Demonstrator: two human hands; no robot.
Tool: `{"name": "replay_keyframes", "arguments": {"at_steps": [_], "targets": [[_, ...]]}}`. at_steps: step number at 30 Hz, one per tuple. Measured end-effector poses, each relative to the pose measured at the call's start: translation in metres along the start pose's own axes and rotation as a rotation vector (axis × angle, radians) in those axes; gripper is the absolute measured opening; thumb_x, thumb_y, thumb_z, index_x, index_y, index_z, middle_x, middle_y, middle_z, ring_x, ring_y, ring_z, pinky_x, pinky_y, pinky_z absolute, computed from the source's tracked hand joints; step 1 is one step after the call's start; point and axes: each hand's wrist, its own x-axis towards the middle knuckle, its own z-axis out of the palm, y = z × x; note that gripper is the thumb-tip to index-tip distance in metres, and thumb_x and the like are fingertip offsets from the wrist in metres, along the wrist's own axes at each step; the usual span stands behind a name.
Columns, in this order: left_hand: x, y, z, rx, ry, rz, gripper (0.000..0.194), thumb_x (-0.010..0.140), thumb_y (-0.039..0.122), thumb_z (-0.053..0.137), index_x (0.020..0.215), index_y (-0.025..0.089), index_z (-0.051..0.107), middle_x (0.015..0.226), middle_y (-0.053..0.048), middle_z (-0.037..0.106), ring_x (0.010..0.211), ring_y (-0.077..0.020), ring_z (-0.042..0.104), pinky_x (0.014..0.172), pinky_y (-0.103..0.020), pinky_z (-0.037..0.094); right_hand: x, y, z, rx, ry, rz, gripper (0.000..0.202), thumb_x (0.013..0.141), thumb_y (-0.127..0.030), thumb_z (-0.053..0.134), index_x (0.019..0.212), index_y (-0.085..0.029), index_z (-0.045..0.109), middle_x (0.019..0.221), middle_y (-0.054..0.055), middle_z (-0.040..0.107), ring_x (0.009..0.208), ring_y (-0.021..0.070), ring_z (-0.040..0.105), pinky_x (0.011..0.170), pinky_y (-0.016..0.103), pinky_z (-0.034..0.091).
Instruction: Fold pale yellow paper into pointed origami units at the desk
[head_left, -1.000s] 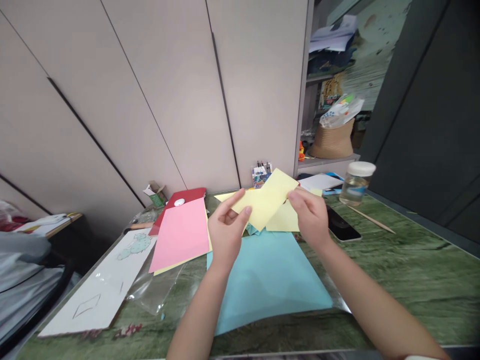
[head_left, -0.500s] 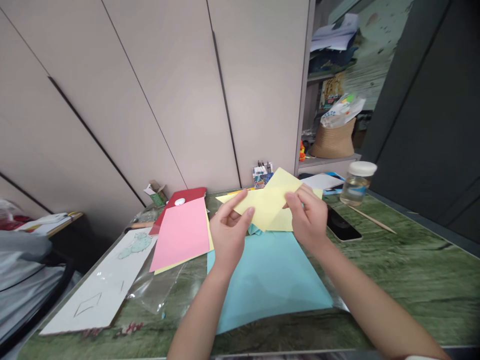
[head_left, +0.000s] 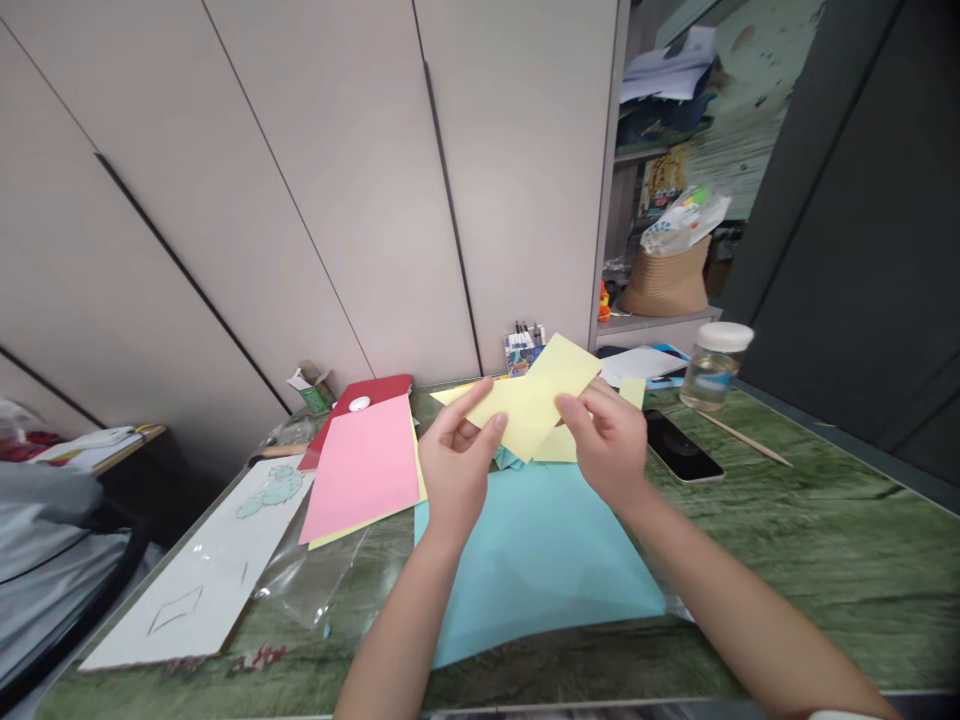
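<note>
A folded piece of pale yellow paper [head_left: 536,405] is held up between both hands above the table. My left hand [head_left: 457,460] pinches its left part between thumb and fingers, while a pointed corner sticks out past the index finger. On the other side my right hand [head_left: 609,435] grips the paper's right edge, thumb on top and fingers curled behind. Below lies a large light blue sheet [head_left: 547,570], spread on the table. Behind the hands, more yellow paper and a bit of crumpled blue paper show only in part.
Pink paper [head_left: 364,465] lies left of the blue sheet, near a white sheet with a cactus drawing [head_left: 187,570]. To the right are a phone [head_left: 684,446], a wooden stick [head_left: 742,437] and a lidded jar [head_left: 716,370]. A pen box [head_left: 523,352] stands at the back.
My right hand has slid slightly left along the yellow paper, its thumb nearer the middle. My left hand has barely moved.
</note>
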Motion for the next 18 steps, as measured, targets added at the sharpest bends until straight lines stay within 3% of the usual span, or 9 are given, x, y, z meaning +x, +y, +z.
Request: {"name": "replay_keyframes", "arguments": {"at_steps": [5,12,18], "targets": [[-0.0016,-0.0024,0.0011,0.017,-0.003,0.028,0.037,0.069,0.032,0.074,0.104,0.023,0.072,0.054,0.007,0.032,0.05,-0.0065,0.032,0.047,-0.02,0.034,-0.002,0.0041,0.0029,-0.116,0.126,-0.139,0.038,0.085,-0.021,0.053,0.052,-0.021,0.034,0.052,-0.002,0.039,0.057,0.0145,0.038,0.061,0.032,0.03],[0.0017,0.0006,-0.0006,-0.035,0.025,0.004,0.042,0.067,0.033,0.075,0.108,0.022,0.07,0.054,0.007,0.031,0.052,-0.007,0.029,0.046,-0.019,0.032,0.0036,0.0013,-0.0027,0.188,-0.147,-0.068,0.038,0.094,-0.033,0.036,0.063,-0.02,0.054,0.061,0.001,0.054,0.064,0.0165,0.05,0.065,0.033,0.036],[0.0006,0.0018,-0.0007,-0.021,0.028,-0.003,0.041,0.068,0.033,0.075,0.107,0.022,0.07,0.055,0.007,0.032,0.052,-0.0075,0.03,0.047,-0.019,0.032,0.0024,-0.0009,-0.0021,0.156,-0.164,-0.014,0.026,0.089,-0.026,0.05,0.063,-0.02,0.054,0.065,0.001,0.058,0.067,0.0169,0.053,0.063,0.031,0.04]]}}
